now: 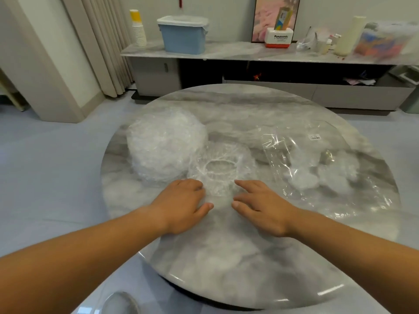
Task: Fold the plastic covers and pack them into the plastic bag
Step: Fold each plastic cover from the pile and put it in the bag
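Resting the right hand [260, 207], fingers straight and spread, on the near rim of the plastic cover [218, 171]; bending the left hand [181, 206] onto it too (pinching or pressing, cannot tell). Lying straight ahead, equally near both, touching the stack [165, 143] on its left, with the plastic bag [317, 168] to its right.

Home living room: round marble surface [226, 257], long low TV-style cabinet [249, 87] against wall, pleated curtain [99, 41], framed picture [275, 17], stacked paper cups [138, 30], blue storage bin [184, 36], household clutter.
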Demonstrator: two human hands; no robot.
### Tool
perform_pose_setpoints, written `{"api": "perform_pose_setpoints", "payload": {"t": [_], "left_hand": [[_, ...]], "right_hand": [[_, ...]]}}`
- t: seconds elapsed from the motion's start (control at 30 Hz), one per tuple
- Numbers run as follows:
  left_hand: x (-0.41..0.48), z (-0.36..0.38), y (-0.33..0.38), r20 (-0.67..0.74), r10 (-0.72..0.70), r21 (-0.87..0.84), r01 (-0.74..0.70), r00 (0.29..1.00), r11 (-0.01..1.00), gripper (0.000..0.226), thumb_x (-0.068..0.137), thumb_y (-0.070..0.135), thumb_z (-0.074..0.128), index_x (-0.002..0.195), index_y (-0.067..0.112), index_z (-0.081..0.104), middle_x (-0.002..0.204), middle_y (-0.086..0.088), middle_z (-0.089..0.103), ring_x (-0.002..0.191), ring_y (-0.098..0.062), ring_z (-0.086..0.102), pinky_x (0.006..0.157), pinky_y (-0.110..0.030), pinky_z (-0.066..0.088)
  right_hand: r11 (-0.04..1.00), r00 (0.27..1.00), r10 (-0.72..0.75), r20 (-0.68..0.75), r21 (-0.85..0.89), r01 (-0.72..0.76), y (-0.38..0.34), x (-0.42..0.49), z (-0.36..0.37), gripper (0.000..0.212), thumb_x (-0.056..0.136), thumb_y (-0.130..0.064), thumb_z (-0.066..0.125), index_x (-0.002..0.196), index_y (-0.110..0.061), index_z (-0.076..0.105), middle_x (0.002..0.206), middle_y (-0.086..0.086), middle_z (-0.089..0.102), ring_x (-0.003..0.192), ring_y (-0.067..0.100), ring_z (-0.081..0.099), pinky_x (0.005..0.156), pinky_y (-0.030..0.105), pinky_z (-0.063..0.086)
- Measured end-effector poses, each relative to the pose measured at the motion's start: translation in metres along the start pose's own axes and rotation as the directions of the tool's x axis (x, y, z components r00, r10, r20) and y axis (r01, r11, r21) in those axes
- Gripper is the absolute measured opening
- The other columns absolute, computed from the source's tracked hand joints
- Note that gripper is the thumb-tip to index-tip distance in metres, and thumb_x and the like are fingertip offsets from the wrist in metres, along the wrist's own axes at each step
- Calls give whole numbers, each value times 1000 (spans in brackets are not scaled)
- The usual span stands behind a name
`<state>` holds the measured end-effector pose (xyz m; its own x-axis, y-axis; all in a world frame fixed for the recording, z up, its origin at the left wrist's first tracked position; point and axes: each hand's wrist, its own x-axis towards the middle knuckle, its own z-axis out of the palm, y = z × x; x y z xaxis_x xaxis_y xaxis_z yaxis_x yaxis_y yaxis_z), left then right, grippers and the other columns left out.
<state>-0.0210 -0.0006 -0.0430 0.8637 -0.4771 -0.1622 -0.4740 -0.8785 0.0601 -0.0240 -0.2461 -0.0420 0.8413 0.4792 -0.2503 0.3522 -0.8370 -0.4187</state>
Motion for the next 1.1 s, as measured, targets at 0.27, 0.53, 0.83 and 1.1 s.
{"api": "perform_pose_setpoints", "payload": {"t": [0.27,0.53,0.83,1.1], "left_hand": [[-24,-8,-4,-121,143,-19,-146,982,989,74,94,64,16,138,19,56,140,2,52,129,-17,46,111,-30,29],[-67,19,5,-72,404,70,-399,912,914,59,101,57,36,135,15,60,132,-2,58,118,-19,54,109,-30,39],[-74,17,32,-71,463,-50,-467,884,883,49,102,51,38,132,19,60,125,2,59,101,-18,60,86,-37,52],[-65,14,20,-109,99,-362,-132,989,923,78,97,65,38,160,30,8,166,8,15,151,-6,16,122,-23,16]], "right_hand": [[994,984,-104,-145,-46,98,-5,-2,-4,60,101,-58,35,141,-18,57,147,-6,52,138,5,36,108,7,18],[971,965,-230,-128,35,237,-5,-55,14,52,96,-64,35,105,-33,76,140,-18,50,134,-4,37,112,29,33],[942,944,-329,-8,-68,328,-15,-81,41,55,103,-60,29,130,-29,65,139,-15,56,129,1,46,109,32,36],[964,956,-195,-219,138,228,-10,-83,31,68,98,-68,25,133,-26,66,134,-18,62,127,-7,49,109,15,35]]}}
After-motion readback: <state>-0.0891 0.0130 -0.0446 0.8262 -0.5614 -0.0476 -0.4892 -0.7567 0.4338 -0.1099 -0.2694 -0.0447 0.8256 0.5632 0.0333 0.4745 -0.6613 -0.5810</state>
